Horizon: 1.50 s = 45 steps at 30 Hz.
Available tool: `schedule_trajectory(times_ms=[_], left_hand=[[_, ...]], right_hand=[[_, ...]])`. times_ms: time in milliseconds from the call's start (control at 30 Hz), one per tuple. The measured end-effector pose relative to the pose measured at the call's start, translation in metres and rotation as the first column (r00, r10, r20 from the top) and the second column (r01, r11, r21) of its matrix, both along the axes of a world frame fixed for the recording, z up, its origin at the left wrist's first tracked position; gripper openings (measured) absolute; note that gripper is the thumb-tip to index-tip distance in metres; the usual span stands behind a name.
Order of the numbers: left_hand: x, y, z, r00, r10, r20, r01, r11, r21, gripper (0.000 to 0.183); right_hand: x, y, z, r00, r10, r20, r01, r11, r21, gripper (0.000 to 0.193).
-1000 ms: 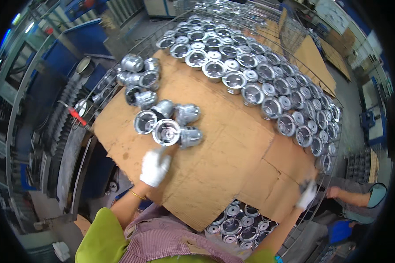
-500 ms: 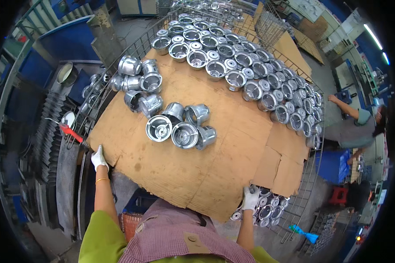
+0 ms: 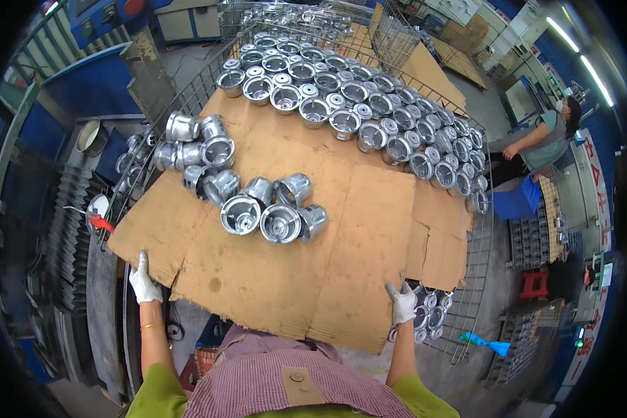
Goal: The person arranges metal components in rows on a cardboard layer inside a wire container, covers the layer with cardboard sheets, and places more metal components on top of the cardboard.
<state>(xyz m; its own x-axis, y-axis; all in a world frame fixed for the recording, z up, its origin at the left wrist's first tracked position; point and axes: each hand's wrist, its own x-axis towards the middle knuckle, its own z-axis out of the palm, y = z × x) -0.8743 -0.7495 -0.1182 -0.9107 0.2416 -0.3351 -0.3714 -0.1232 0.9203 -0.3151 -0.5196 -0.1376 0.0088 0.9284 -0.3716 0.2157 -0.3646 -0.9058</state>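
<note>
A large brown cardboard sheet [image 3: 258, 285] lies in front of me, its near edge torn and uneven. My left hand [image 3: 145, 280], in a white glove, grips its near left edge, the thumb on top. At the near right edge my right hand [image 3: 402, 303], gloved too, is closed on the sheet, its fingers partly hidden. Several shiny metal cups [image 3: 280, 223] rest in a loose cluster on the sheet, some upright and some tipped. Another group of cups [image 3: 188, 155] is heaped at the left. Below the sheet, by my right hand, more metal parts [image 3: 435, 317] show.
Rows of upright metal cups with small round lids [image 3: 327, 87] fill the far side, inside a wire cage [image 3: 475, 279]. A red-handled tool [image 3: 100, 222] is left of the sheet. At right stand a person [image 3: 536, 143], a blue bin [image 3: 519, 202] and a red stool [image 3: 534, 285].
Both hands keep hold of the cardboard, and its near right corner has shifted right. My whole view has turned somewhat. The person at right has drawn in an outstretched arm.
</note>
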Motion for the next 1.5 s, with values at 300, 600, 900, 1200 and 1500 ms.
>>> schedule_trajectory(times_ms=[300,600,900,1200,1500], left_hand=[[0.021,-0.05,-0.025,0.988,-0.031,0.148,0.059,0.98,-0.192,0.047],[-0.018,-0.056,-0.006,0.774,-0.621,0.128,0.158,-0.007,-0.987,0.049],[-0.144,0.176,0.03,0.467,-0.634,-0.617,-0.053,0.676,-0.735,0.059],[-0.171,0.24,-0.014,0.554,-0.566,-0.611,0.071,0.763,-0.643,0.034],[-0.206,0.372,0.026,0.767,-0.594,-0.243,0.553,0.804,-0.221,0.031]], right_hand=[[0.024,-0.015,-0.018,0.998,0.042,0.057,-0.037,0.995,-0.091,0.057],[0.036,0.007,-0.011,0.468,0.085,0.88,-0.148,0.989,-0.016,0.048],[-0.34,0.129,0.114,0.804,0.486,0.342,-0.586,0.744,0.321,0.034],[-0.587,0.179,0.015,0.35,0.756,0.553,-0.858,0.495,-0.134,0.097],[-0.561,0.23,0.017,0.807,0.577,0.125,-0.569,0.817,-0.097,0.061]])
